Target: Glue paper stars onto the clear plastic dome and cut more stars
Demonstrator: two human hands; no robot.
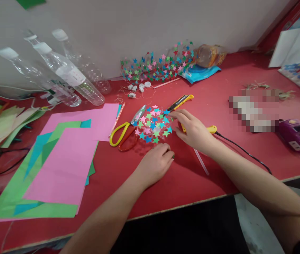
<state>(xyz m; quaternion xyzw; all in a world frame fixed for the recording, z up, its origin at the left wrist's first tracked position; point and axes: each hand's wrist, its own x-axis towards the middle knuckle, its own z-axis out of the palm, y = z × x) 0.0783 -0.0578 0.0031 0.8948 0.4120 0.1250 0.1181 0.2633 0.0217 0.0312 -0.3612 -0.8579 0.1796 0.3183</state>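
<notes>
A clear, rounded plastic piece (153, 124) covered in coloured paper stars sits on the red table in front of me. My right hand (190, 128) is at its right side, thumb and fingers apart, with the fingertips at a blue star on its edge. Below the piece, my left hand (156, 164) rests on the table with curled fingers; a small green bit shows at its fingertips, too small to name. A yellow glue gun (211, 129) lies partly hidden behind my right hand, a clear glue stick (201, 162) beneath it. Scissors (124, 134) lie open on the left.
A yellow utility knife (181, 102) lies behind my right hand. Coloured paper sheets (60, 165) cover the left side, with plastic bottles (73, 76) behind. A star-covered bottle (157, 65) lies by the wall. A purple power strip (295, 135) and the glue gun's cord (245, 151) are right.
</notes>
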